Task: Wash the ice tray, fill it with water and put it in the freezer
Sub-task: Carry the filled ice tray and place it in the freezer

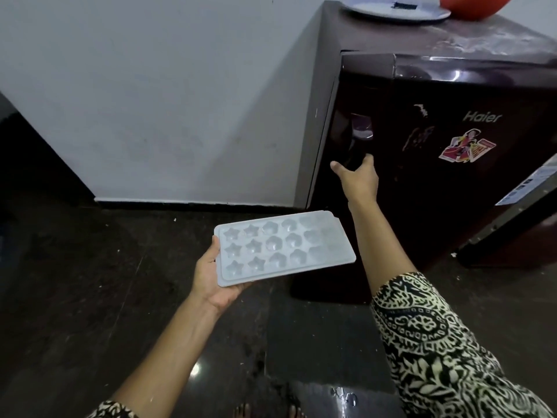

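Note:
A pale ice tray (283,247) with star and flower shaped cells is held level in front of me. My left hand (212,280) grips its near-left corner from below, thumb on the rim. The cells look clear; I cannot tell if they hold water. A small dark maroon fridge (437,164) stands to the right, its door shut. My right hand (358,176) reaches to the door's left side, fingers curled into the recessed handle (358,137) and hidden there, thumb sticking out to the left.
A white plate (398,9) and an orange bowl (473,4) sit on top of the fridge. A white wall (165,101) runs behind. The floor (105,297) is dark polished stone, wet near my feet (268,410). Stickers mark the fridge door.

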The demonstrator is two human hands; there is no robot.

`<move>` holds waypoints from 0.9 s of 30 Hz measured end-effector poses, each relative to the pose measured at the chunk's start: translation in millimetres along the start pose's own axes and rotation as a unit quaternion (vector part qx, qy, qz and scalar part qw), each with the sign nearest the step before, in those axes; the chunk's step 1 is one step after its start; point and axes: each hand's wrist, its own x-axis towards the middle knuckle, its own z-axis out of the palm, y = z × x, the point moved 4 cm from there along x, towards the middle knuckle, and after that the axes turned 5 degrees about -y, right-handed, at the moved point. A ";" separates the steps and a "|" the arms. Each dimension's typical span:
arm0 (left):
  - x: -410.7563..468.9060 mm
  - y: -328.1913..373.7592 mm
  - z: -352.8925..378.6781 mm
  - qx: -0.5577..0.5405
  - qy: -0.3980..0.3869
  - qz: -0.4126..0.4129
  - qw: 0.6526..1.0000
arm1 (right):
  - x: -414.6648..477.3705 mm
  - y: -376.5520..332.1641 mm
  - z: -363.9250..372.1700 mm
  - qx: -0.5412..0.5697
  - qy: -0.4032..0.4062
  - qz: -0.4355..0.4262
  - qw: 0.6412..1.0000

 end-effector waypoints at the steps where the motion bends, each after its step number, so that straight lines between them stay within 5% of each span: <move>1: -1.3 4.8 -1.2 0.002 0.000 0.000 1.000 | 0.0 -1.3 2.3 -0.002 0.010 0.006 1.000; 16: -10.9 47.4 -26.4 0.014 0.005 0.006 1.000 | -44.1 -0.8 -0.1 -0.051 0.112 0.061 0.990; 18: -12.2 49.7 -29.0 0.017 0.003 0.006 1.000 | -72.1 -6.2 -0.3 -0.084 0.159 0.017 0.984; 21: -14.1 51.6 -31.8 0.017 0.004 0.002 1.000 | -116.8 -39.8 7.1 -0.065 0.246 -0.171 0.952; 24: -16.9 52.2 -36.0 0.011 0.004 -0.004 1.000 | -130.8 -70.7 37.5 0.006 0.114 -0.263 0.958; 27: -19.0 50.5 -36.9 0.005 -0.002 -0.012 1.000 | -112.5 -76.7 65.4 0.079 -0.031 -0.163 0.983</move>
